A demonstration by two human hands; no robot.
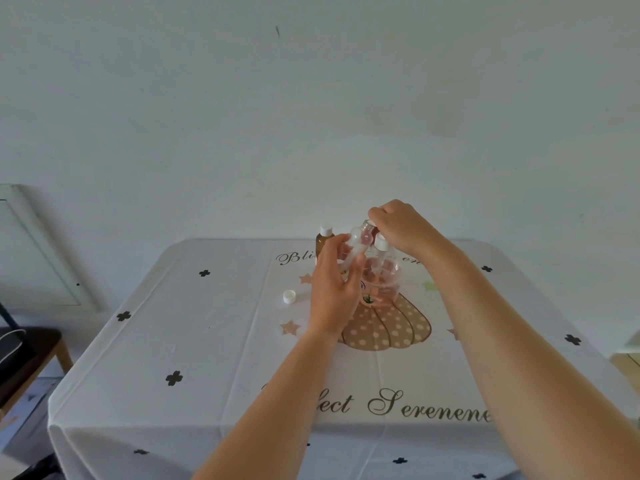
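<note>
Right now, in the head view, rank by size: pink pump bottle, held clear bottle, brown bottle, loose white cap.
1. pink pump bottle
2. clear bottle and brown bottle look alike; the brown one is partly hidden, so unranked
3. white cap

A white tablecloth [214, 341] covers the table, printed with small black clovers, pale stars, grey script lettering [429, 408] and a brown dotted shell shape [391, 327]. Near the far edge stands an amber bottle [323, 244], upright, with a white top. A loose white cap [289, 296] lies on the cloth, apart from it. At the left are a dark-seated wooden chair [31, 355] and a pale framed panel [38, 251] against the white wall [311, 116], which carries one small dark mark [277, 31] high up.
</note>
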